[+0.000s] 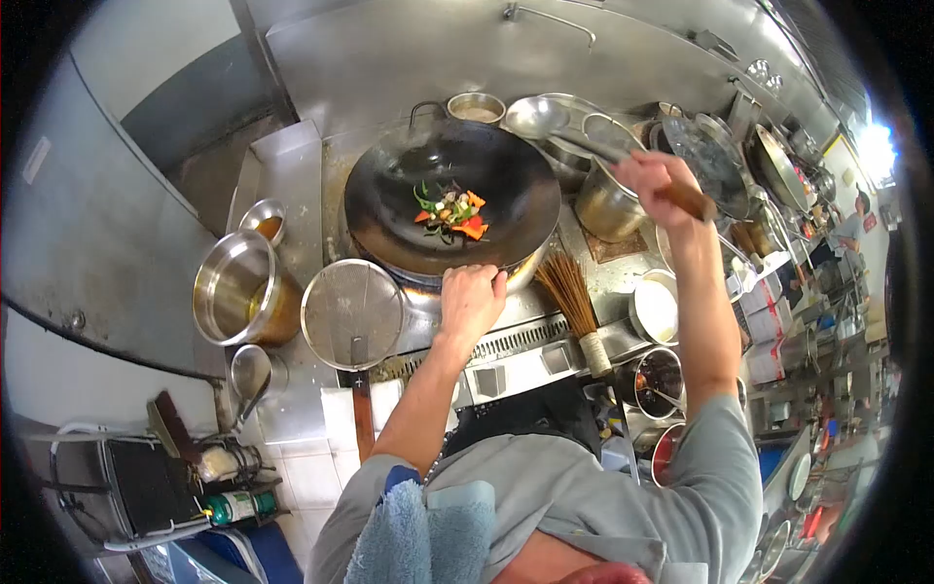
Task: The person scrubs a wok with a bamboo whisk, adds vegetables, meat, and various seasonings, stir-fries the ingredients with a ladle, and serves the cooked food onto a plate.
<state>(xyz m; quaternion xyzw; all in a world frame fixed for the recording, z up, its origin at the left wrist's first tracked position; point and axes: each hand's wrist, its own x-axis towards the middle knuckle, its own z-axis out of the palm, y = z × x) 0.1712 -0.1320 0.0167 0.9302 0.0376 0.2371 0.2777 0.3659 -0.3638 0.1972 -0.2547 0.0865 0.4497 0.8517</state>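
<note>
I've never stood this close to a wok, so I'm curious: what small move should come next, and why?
Probably bring the ladle in the right hand toward the cut vegetables: they lie bunched mid-wok, its bowl is away from them, and the left hand is at the wok's near rim.

1. A restaurant-type kitchen: large black wok (pixel 389 200) on a built-in burner, centre.
2. Stainless-steel wall (pixel 409 49) and tap (pixel 555 19), top.
3. Long-handled strainer (pixel 341 297), steel pot (pixel 216 282), centre-left.
</note>
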